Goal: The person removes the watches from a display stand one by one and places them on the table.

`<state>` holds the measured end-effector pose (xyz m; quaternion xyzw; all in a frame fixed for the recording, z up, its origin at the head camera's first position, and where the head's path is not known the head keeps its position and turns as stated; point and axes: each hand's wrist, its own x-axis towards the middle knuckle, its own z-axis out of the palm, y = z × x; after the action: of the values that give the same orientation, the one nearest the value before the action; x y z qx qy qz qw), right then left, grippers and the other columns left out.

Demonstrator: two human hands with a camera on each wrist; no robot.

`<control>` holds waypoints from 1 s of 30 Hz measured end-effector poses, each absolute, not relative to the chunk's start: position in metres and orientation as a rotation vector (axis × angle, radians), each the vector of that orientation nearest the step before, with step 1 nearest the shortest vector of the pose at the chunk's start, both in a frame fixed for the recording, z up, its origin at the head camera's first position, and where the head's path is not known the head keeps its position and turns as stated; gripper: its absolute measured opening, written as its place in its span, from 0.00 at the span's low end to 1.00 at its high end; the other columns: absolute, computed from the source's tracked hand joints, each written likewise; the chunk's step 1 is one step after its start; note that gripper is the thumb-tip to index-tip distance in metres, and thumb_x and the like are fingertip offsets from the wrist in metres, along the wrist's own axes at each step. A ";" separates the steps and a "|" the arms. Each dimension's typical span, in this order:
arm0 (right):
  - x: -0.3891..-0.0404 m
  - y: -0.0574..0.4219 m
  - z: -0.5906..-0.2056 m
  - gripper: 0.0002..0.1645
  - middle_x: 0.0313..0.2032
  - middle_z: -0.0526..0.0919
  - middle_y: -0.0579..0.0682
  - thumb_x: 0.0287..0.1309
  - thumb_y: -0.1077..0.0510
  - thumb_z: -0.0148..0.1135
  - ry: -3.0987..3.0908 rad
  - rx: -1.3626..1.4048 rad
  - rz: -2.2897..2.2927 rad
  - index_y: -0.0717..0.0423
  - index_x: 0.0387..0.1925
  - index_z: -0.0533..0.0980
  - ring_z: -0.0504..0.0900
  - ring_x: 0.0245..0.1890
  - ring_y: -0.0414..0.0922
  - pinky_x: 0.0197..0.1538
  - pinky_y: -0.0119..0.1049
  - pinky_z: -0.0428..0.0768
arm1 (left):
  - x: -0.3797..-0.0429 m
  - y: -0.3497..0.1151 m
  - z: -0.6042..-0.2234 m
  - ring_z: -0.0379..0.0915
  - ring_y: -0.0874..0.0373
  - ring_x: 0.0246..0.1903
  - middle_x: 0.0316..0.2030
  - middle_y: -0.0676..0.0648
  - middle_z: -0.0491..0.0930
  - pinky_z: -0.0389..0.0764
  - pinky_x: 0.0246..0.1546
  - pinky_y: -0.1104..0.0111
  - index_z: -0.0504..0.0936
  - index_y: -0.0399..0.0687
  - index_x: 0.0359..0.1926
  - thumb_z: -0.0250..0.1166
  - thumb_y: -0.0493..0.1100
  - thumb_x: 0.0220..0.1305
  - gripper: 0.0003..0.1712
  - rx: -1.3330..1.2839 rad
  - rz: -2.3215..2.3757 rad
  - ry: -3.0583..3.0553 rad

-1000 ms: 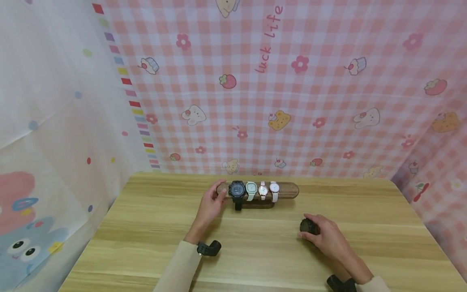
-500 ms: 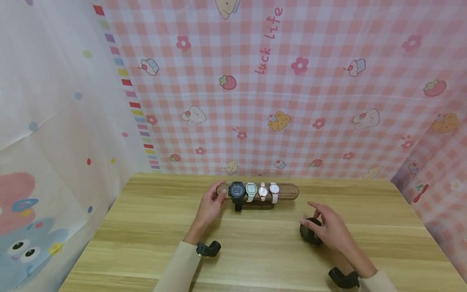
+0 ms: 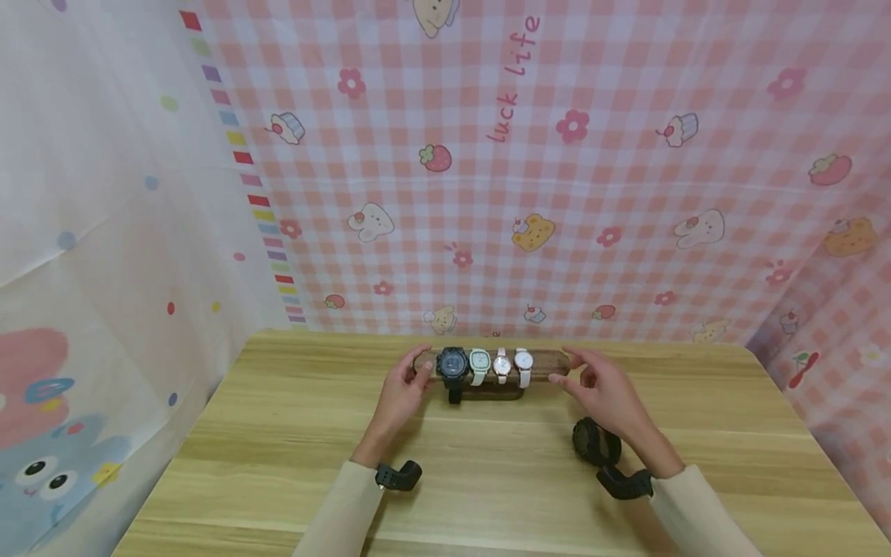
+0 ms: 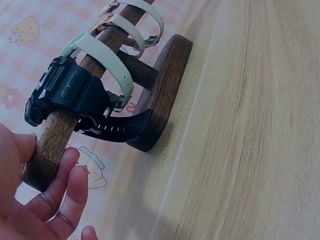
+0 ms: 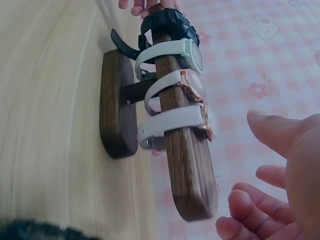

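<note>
A dark wooden watch stand (image 3: 547, 365) stands at the back of the table. It carries a black watch (image 4: 70, 90), a mint-green watch (image 3: 479, 360) and two white-strapped watches (image 5: 170, 120). My left hand (image 3: 405, 389) holds the bar's left end, thumb on one side and fingers on the other. Around the bar's right end my right hand (image 3: 607, 393) is spread; in the right wrist view its thumb and fingers are apart from the wood. A second, dark chunky watch (image 3: 596, 442) sits on the table below my right hand.
The wood-grain table (image 3: 487, 480) spreads in front of the stand. A pink checked cloth (image 3: 487, 193) hangs close behind it, and a white printed cloth (image 3: 125, 232) hangs on the left. Each wrist wears a black camera (image 3: 400, 475).
My right hand has let go of the dark chunky watch, leaving it on the table, and moved up and left to the stand's right end. The left hand has stayed in place.
</note>
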<state>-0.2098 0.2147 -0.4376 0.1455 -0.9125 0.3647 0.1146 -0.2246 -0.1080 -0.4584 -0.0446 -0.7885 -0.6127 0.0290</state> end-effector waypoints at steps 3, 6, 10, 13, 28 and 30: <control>-0.220 0.206 -0.437 0.34 0.40 0.81 0.56 0.60 0.52 0.70 -2.672 0.451 1.140 0.63 0.63 0.73 0.71 0.24 0.39 0.25 0.31 0.71 | -0.235 -0.109 -0.474 0.80 0.32 0.41 0.33 0.27 0.75 0.81 0.44 0.45 0.71 0.43 0.68 0.55 0.38 0.75 0.23 -0.121 -1.897 -2.428; -0.228 0.198 -0.438 0.32 0.38 0.82 0.56 0.58 0.55 0.71 -2.676 0.460 1.178 0.64 0.61 0.74 0.72 0.26 0.40 0.27 0.31 0.72 | -0.242 -0.110 -0.487 0.81 0.34 0.40 0.31 0.30 0.76 0.82 0.43 0.47 0.71 0.46 0.68 0.56 0.41 0.75 0.23 -0.123 -1.888 -2.418; -0.235 0.188 -0.437 0.31 0.37 0.82 0.55 0.58 0.56 0.71 -2.723 0.444 1.163 0.64 0.60 0.75 0.73 0.28 0.42 0.31 0.33 0.73 | -0.244 -0.111 -0.492 0.82 0.38 0.39 0.30 0.35 0.76 0.84 0.42 0.53 0.73 0.51 0.67 0.57 0.44 0.74 0.22 -0.119 -1.881 -2.418; -0.238 0.182 -0.437 0.31 0.37 0.82 0.55 0.59 0.55 0.70 -2.762 0.425 1.155 0.65 0.60 0.74 0.74 0.30 0.43 0.35 0.35 0.74 | -0.244 -0.112 -0.492 0.82 0.40 0.38 0.30 0.37 0.76 0.84 0.41 0.58 0.73 0.52 0.67 0.57 0.45 0.74 0.22 -0.116 -1.869 -2.423; -0.247 0.168 -0.446 0.28 0.33 0.75 0.53 0.60 0.54 0.69 -2.792 0.443 1.097 0.65 0.59 0.77 0.70 0.34 0.46 0.36 0.37 0.70 | -0.244 -0.112 -0.494 0.81 0.41 0.38 0.33 0.34 0.76 0.84 0.40 0.58 0.74 0.54 0.67 0.56 0.44 0.75 0.21 -0.110 -1.864 -2.429; -0.246 0.168 -0.447 0.27 0.33 0.74 0.53 0.59 0.55 0.70 -2.780 0.427 1.101 0.65 0.57 0.78 0.69 0.33 0.46 0.36 0.37 0.69 | -0.244 -0.112 -0.494 0.81 0.40 0.38 0.32 0.34 0.76 0.83 0.39 0.58 0.73 0.52 0.67 0.56 0.44 0.75 0.22 -0.111 -1.853 -2.434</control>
<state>-0.2461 0.1678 -0.4469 0.1412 -0.9186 0.3640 0.0606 -0.2443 -0.1116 -0.4935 -0.0362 -0.7944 -0.6050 0.0402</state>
